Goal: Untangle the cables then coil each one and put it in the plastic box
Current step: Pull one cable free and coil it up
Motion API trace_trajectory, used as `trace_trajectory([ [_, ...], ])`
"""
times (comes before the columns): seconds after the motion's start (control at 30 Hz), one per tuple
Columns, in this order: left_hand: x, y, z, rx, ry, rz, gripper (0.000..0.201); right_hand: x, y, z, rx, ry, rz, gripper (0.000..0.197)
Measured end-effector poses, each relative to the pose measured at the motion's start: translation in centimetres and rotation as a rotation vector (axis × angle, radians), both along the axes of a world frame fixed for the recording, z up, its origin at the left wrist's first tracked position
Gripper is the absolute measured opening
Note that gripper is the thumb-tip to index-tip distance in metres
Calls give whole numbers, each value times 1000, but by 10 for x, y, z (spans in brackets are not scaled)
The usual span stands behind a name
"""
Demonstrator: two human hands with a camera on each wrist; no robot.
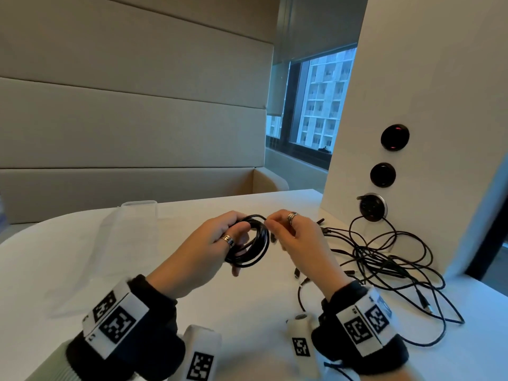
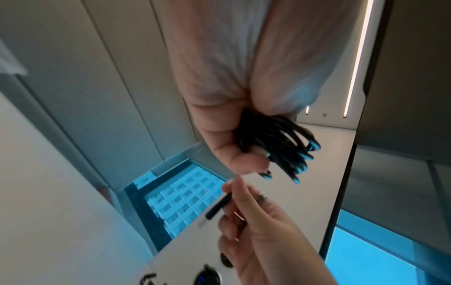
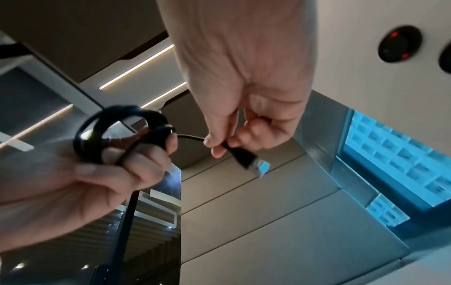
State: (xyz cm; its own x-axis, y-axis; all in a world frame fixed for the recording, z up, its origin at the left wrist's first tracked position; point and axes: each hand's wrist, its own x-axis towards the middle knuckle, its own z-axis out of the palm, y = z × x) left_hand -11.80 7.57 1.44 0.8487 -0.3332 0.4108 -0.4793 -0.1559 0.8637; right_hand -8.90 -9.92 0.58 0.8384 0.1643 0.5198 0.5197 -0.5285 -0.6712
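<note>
A black cable wound into a coil hangs above the white table, and my left hand grips it with fingers curled round the loops. My right hand pinches the free plug end of that cable just right of the coil. In the left wrist view the plug sticks out below my right hand's fingers. A tangle of black cables lies on the table to the right. The clear plastic box stands at the left, behind my left hand.
A white pillar with round black sockets rises at the table's right; one cable is plugged into its lowest socket. A padded bench back and a window lie beyond the table. Two tagged white blocks lie near the front edge.
</note>
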Motion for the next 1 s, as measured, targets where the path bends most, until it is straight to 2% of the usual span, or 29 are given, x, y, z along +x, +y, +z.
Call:
trace_trajectory([
  [0.07,-1,-5,-1,-34,-19,-14,22,-1,3,-1,145,101,61,18],
  [0.2,1,-6,-3,-48,-124,63,23,-7,11,0,385,294,287,23],
  [0.37,4,-7,-7,-83,-99,121,27,-9,18,-2,606,395,397,22],
  [0.57,3,-13,-14,-53,-94,130,26,-8,22,-5,656,341,343,22],
  [0.77,7,-8,-13,-90,-59,123,25,-12,18,-3,736,593,440,23],
  [1.0,10,-12,-19,-36,-54,145,26,-13,24,-1,875,704,474,19],
])
